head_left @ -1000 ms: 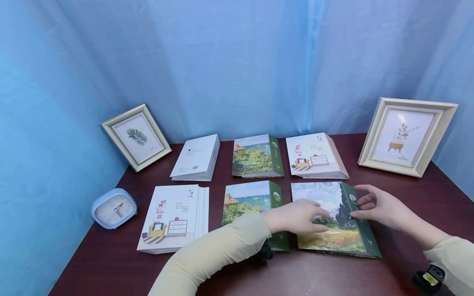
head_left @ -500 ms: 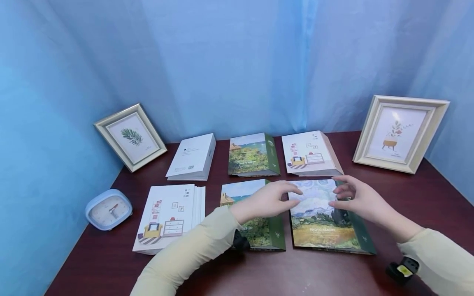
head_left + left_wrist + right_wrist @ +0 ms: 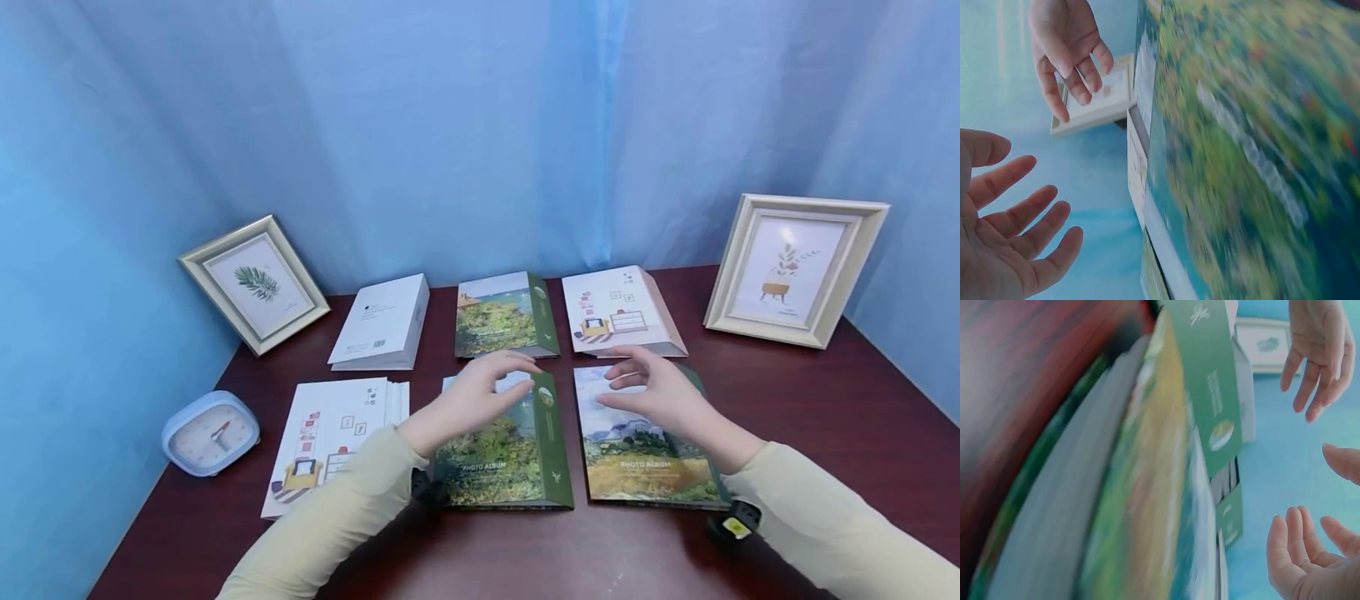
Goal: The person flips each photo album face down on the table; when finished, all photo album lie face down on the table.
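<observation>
My left hand (image 3: 474, 393) hovers over the front middle photo album (image 3: 487, 475), a green-spined one with a seaside garden cover. In the left wrist view that hand's fingers (image 3: 1029, 219) are loosely bent with nothing between them. My right hand (image 3: 660, 396) is held above the front right photo album (image 3: 652, 475), whose cover shows a painted field under a cloudy sky. Its fingers are parted and hold nothing in the right wrist view (image 3: 1310, 556). Both albums lie flat on the table, cover up, side by side with a narrow gap.
A white album with a room drawing (image 3: 322, 450) lies front left. Behind stand a plain white album (image 3: 382, 321), another garden album (image 3: 502, 317) and another room album (image 3: 622, 308). A blue clock (image 3: 212, 433) and two picture frames (image 3: 255, 283) flank them on the dark table (image 3: 600, 558).
Both hands have moved left and away from the front right album, which they were touching a second ago. The left hand has come over the front middle album. The albums stay in place.
</observation>
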The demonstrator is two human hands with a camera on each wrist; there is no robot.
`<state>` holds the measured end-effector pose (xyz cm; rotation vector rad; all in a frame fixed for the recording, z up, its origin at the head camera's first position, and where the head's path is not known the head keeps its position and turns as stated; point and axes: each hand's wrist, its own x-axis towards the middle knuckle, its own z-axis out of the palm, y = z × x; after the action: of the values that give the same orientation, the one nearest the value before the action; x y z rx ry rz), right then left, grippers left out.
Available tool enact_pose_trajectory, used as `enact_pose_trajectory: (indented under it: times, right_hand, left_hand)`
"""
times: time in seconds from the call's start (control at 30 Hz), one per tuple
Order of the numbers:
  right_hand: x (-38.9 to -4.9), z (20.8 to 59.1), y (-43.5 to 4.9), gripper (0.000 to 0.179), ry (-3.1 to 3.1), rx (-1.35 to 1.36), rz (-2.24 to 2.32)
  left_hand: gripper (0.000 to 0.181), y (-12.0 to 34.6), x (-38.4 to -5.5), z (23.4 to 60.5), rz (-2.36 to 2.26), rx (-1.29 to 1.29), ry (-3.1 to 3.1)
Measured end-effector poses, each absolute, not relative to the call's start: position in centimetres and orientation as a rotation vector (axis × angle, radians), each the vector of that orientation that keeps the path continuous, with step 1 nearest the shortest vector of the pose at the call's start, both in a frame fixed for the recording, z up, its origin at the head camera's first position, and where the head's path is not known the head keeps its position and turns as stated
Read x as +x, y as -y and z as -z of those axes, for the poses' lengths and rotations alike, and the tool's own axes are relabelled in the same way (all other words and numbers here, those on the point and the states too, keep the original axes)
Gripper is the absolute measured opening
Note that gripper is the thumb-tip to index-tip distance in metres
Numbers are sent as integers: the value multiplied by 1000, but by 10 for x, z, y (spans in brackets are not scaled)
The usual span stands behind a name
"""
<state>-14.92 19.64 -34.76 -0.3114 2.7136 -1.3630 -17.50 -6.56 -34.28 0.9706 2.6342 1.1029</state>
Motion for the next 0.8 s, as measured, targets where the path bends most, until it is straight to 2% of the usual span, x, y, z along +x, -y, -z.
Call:
enact_pose_trajectory:
  times: [0.37, 0.8]
  right_hand:
    - [-160, 340, -148, 63, -2425, -341, 1589]
    - [-172, 323, -104, 63, -2170, -340, 1682]
  left_hand:
    - [28, 127, -179, 339, -1213, 898, -2757]
    - [32, 211, -176, 346, -1203, 511, -2925]
